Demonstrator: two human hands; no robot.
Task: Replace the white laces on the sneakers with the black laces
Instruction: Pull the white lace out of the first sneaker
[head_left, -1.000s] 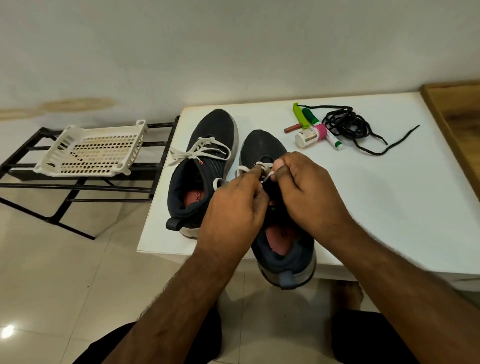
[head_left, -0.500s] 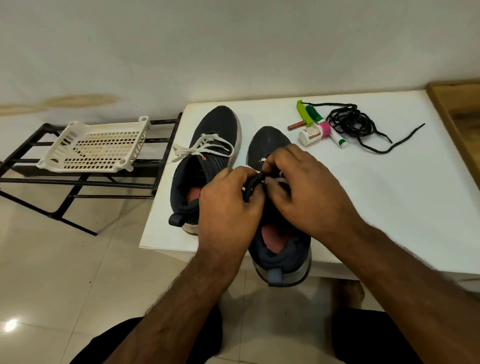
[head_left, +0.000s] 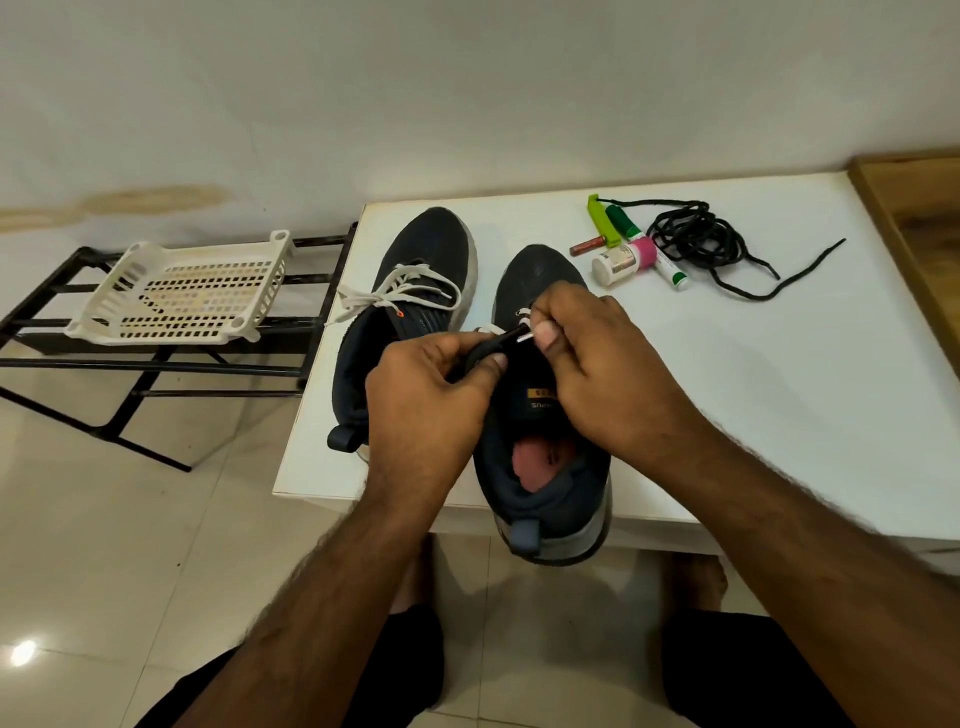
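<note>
The left hand (head_left: 431, 395) pinches the near dark fabric sneaker's (head_left: 545, 441) eyelet flap to steady it, while the right hand (head_left: 587, 358) pinches its flat white lace (head_left: 523, 332), probably to work it out. The loose black cord laces (head_left: 696, 241) wait bundled further back on the white table (head_left: 779, 389), well clear of both sneakers.
</note>
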